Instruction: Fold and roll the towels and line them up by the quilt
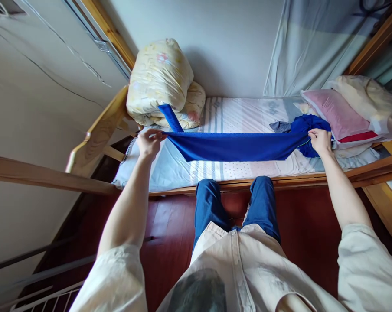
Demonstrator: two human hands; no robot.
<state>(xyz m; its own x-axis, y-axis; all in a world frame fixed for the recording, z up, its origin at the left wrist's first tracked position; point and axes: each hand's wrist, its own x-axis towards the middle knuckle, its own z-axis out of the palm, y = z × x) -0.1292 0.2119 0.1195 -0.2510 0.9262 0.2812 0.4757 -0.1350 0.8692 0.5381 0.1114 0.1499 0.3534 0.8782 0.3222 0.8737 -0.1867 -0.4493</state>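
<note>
A long piece of blue cloth [231,146] is stretched sideways above the bed, its top edge nearly straight and its lower part hanging. My left hand [149,142] pinches its left end. At the right end my right hand [320,141] is closed on the cloth. Behind my right hand lies a bunched blue fabric [308,125], with a small grey-blue cloth [279,126] beside it. A narrow blue strip [170,118] runs from the quilt down to the stretched cloth near my left hand; whether they are joined is unclear.
A rolled yellow floral quilt [161,78] sits at the bed's left end. Pink pillow [337,113] and pale bedding are at the right. The bed's wooden edge [173,192] runs in front of my knees. Wooden rails flank both sides, and a pale curtain hangs behind.
</note>
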